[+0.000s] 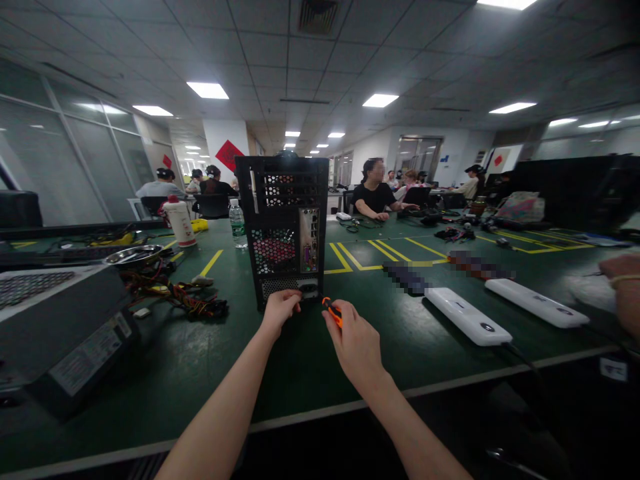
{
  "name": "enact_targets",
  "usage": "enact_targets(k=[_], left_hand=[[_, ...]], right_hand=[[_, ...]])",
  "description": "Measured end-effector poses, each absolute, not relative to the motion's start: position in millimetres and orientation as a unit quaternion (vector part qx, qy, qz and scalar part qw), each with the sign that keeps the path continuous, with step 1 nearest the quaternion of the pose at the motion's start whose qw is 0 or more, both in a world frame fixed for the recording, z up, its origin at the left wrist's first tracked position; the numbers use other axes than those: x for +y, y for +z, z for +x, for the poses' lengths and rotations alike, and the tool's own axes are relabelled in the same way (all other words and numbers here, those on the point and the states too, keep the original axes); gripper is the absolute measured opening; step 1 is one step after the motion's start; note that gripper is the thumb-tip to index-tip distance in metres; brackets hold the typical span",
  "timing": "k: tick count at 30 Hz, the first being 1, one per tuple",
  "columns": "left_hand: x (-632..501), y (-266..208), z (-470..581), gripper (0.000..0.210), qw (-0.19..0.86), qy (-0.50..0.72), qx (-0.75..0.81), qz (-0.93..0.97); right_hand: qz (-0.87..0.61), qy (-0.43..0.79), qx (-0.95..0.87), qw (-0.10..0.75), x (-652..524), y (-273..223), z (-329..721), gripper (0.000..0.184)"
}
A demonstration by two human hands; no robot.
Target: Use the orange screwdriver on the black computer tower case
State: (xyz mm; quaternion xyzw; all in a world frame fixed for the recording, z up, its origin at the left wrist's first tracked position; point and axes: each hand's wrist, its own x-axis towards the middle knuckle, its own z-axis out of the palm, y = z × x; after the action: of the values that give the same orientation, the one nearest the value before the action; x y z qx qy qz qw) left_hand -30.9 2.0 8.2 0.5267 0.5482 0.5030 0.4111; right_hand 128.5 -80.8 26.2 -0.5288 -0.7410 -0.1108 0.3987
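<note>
At the centre of the head view, a black computer case (pixel 283 230) stands upright on the green table (pixel 200 373), rear panel facing the camera. The left hand (pixel 279 310) presses against the case's lower edge, fingers curled on it. The right hand (pixel 353 343) pinches an orange-handled screwdriver (pixel 331 311), tip just beside the bottom rear corner. Judging from this, a rear screw is being worked; the tip needs seating squarely. A grey power supply (pixel 65 333) sits lower left, white power strips (pixel 468 316) right of centre. Other people sit at tables under ceiling lights.
</note>
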Motion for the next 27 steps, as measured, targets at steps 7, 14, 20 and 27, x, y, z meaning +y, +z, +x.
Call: enact_targets(k=[7,14,20,27], left_hand=[[1,8,-31,0.026,0.406,0.505,0.546,0.531],[-1,11,-30,0.026,0.412,0.507,0.544,0.526],[1,6,-32,0.026,0.42,0.511,0.539,0.521],[3,4,-34,0.027,0.434,0.516,0.524,0.521]], right_hand=[[-0.463,-0.069,-0.749,0.469,-81,14,125,0.024],[-0.505,-0.092,-0.74,0.435,-82,11,129,0.021],[-0.529,-0.068,-0.721,0.443,-83,13,132,0.021],[-0.489,-0.047,-0.746,0.45,-84,12,129,0.022]])
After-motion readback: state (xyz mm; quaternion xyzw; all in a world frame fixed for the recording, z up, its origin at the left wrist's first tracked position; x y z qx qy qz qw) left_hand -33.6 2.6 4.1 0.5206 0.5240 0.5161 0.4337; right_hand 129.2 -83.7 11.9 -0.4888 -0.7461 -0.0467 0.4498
